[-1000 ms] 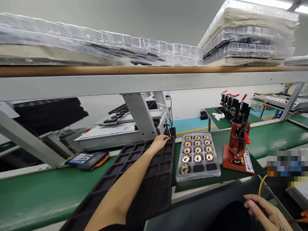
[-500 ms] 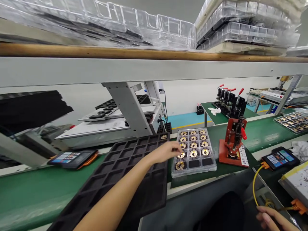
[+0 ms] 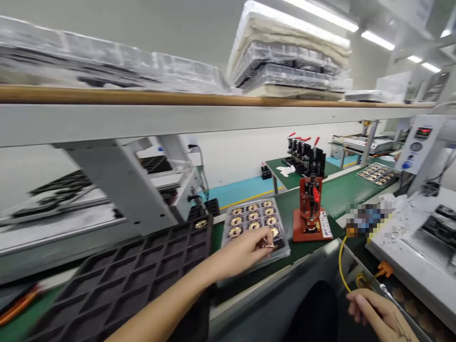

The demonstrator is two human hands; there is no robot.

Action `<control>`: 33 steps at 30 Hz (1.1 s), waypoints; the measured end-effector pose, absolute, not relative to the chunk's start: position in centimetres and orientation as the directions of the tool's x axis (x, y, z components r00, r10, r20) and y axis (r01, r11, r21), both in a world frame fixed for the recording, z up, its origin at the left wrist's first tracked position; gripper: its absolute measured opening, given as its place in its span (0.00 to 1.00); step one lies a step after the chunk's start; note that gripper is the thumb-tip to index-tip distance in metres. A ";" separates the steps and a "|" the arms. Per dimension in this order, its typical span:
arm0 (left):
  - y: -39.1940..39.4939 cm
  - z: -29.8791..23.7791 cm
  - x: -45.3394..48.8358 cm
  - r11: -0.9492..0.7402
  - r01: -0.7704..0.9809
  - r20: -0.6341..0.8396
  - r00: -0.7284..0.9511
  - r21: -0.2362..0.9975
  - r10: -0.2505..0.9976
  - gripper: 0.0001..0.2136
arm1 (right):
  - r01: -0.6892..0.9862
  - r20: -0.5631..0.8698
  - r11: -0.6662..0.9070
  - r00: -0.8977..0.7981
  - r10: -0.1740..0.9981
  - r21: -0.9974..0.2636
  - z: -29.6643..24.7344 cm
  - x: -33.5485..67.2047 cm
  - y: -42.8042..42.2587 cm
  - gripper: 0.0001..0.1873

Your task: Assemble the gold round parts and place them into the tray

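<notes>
My left hand (image 3: 245,251) hovers over the front of a clear plastic tray (image 3: 281,252), its thumb and fingers pinched on a small gold-coloured round part (image 3: 268,245), seen edge-on. Gold ring-shaped parts (image 3: 253,216) fill several of the tray's compartments; my hand hides the front left ones. Down at the lower right, my right hand (image 3: 377,308) is closed, thumb against curled fingers. A yellow cable (image 3: 341,266) runs down to those fingertips; whether they grip it or something else I cannot make out.
A black compartment tray (image 3: 142,275) lies to the left, one gold part (image 3: 201,223) in its far corner. To the right stands a red toggle press (image 3: 310,213). A shelf (image 3: 213,118) crosses above the bench. A white machine (image 3: 416,256) sits at the right.
My view has swung right. My left hand has moved from the tray's left side to its front right, now with a gold part pinched. My right hand stays low beside the yellow cable.
</notes>
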State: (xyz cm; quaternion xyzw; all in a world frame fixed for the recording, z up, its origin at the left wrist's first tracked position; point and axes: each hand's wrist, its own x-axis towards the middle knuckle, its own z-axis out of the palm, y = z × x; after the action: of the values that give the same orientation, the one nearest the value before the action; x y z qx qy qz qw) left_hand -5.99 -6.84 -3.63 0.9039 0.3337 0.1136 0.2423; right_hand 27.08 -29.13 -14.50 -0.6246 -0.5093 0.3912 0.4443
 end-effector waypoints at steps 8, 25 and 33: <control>-11.0 -2.9 9.1 -0.929 -0.299 0.629 0.771 0.218 -0.101 0.10 | 0.188 0.274 0.224 0.309 0.911 -0.956 -7.6 26.0 -27.6 0.30; -17.4 -0.2 31.1 -0.746 -0.512 0.497 0.821 0.426 -0.280 0.31 | 0.522 0.417 -0.213 0.820 0.393 -0.826 -6.6 38.5 -43.3 0.17; -23.8 1.5 51.7 -0.894 -0.313 0.191 0.946 0.320 -0.262 0.17 | 0.510 0.490 -0.318 0.859 0.145 -0.800 -6.0 39.4 -50.9 0.19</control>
State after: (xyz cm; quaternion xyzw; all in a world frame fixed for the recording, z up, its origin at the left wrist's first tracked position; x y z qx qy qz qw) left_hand 51.66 -23.75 1.51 0.9706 -0.1480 0.0716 0.1760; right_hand 39.37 -50.89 -5.99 -0.7944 -0.2059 -0.1670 0.5465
